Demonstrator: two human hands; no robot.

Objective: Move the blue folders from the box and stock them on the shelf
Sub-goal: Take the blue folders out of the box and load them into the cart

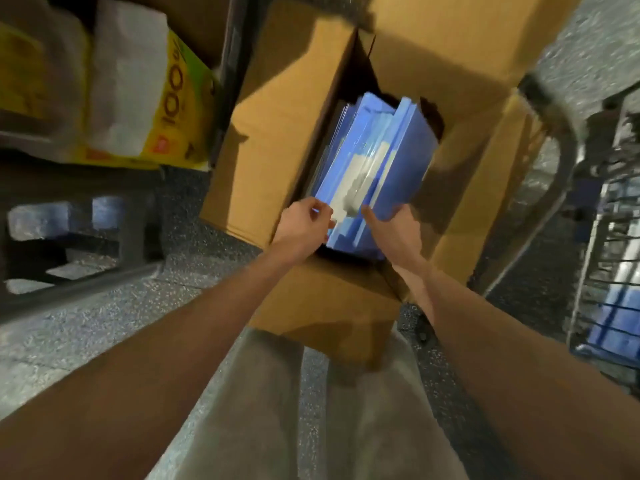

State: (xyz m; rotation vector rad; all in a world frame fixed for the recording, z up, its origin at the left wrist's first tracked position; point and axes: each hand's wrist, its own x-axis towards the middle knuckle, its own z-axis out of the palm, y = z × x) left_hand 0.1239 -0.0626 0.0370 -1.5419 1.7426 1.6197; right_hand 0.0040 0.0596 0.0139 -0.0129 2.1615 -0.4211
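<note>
Head view, left hand [305, 220], right hand [395, 227] gripping blue folders [410, 143], box [277, 133] open

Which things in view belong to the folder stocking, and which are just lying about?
Job: folders; box; left hand and right hand, both gripping the folders.
Lying about: yellow carton; cart.

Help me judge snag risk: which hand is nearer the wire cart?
Right. The right hand grips the blue folders on the side toward the wire cart; the left hand pinches them across the stack, farther away.
</note>
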